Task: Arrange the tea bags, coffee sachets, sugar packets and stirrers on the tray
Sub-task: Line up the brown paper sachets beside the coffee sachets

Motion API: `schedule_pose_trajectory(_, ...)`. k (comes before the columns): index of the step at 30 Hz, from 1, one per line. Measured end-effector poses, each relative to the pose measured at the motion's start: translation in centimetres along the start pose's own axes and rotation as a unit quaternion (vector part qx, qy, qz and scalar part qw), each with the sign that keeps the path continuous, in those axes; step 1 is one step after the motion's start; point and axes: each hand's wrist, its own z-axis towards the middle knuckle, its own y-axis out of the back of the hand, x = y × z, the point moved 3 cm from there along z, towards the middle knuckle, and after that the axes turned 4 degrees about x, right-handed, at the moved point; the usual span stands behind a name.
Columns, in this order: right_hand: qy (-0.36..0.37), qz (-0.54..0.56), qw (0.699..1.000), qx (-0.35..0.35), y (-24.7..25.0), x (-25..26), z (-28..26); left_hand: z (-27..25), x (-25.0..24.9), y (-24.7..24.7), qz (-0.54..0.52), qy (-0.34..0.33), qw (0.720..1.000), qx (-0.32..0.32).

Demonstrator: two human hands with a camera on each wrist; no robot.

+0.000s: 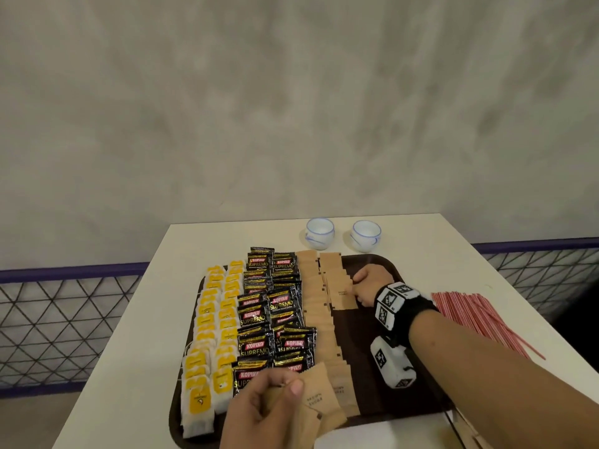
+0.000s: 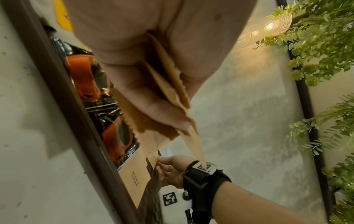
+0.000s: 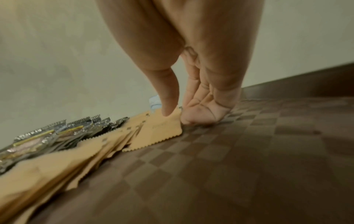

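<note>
A brown tray (image 1: 389, 325) holds yellow tea bags (image 1: 210, 335) at the left, black coffee sachets (image 1: 272, 312) beside them, then rows of brown sugar packets (image 1: 316, 303). My left hand (image 1: 285, 393) hovers over the tray's near edge and grips a small stack of sugar packets (image 1: 319, 396), seen edge-on in the left wrist view (image 2: 168, 84). My right hand (image 1: 358, 286) is at the far end of the second sugar row. Its thumb lies on a sugar packet (image 3: 162, 128) and its curled fingers meet the packet's right edge on the tray floor (image 3: 249, 151). Red-and-white stirrers (image 1: 476, 315) lie on the table right of the tray.
Two white cups (image 1: 320, 233) (image 1: 365, 235) stand behind the tray near the table's far edge. The white table (image 1: 437, 247) ends close to the tray on the left and near sides. The tray's right third is bare checkered floor. A wall rises behind.
</note>
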Motion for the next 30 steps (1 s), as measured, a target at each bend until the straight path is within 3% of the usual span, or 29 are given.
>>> schedule_pose_trajectory(5,0.041,0.059,0.997,0.038,1.2,-0.2,-3.5,-0.5,-0.7,-0.2,-0.042,0.026,0.999,-0.013)
schedule_pose_trajectory(8,0.104,0.158,0.969,0.156,2.1,0.5,-10.1,-1.0,-0.8,-0.7,-0.062,0.032,0.998,0.001)
schedule_pose_trajectory(11,0.116,0.254,0.906,0.319,2.0,-0.2,-16.7,-1.5,-1.2,-1.6,-0.060,0.008,0.998,0.015)
schedule_pose_trajectory(13,0.126,0.256,0.894,0.347,1.5,-1.3,-18.7,-2.0,-1.6,-2.5,-0.054,-0.005,0.998,0.022)
schedule_pose_trajectory(20,0.158,0.192,0.944,0.217,3.6,-3.1,-17.6,-3.1,-1.8,-3.1,0.023,-0.022,0.999,0.010)
schedule_pose_trajectory(25,0.060,0.227,0.970,0.054,5.7,-4.1,-10.2,-3.1,-1.4,-1.7,0.002,-0.001,1.000,-0.020)
schedule_pose_trajectory(30,-0.024,0.142,0.988,0.050,2.8,-3.3,-4.7,-2.5,-0.9,-0.4,0.006,-0.007,0.999,-0.040)
